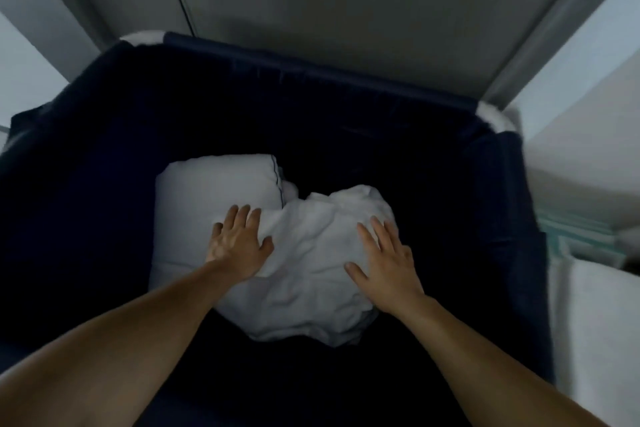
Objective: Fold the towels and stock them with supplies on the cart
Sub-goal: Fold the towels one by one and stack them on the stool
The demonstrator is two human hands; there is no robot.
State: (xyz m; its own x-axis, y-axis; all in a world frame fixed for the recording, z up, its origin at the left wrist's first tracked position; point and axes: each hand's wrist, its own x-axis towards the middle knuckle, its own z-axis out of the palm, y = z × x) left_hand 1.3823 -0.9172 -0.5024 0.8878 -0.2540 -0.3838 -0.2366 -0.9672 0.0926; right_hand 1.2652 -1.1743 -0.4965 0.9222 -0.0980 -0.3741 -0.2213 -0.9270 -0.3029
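Both hands are reaching into the dark bin (502,184), left hand (235,246) and right hand (384,263) lying flat, fingers spread, gripping nothing, on the crumpled towel (304,274) beside the pillow (214,191). Grabbing carelessly risks dragging both out together.

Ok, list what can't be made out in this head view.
- Bottom of the dark bin: too dark to see.
- Crumpled white towel: its underside and edges, hidden by its own folds and both the left hand and right hand.
- Stack at the right edge: cut off and blurred.
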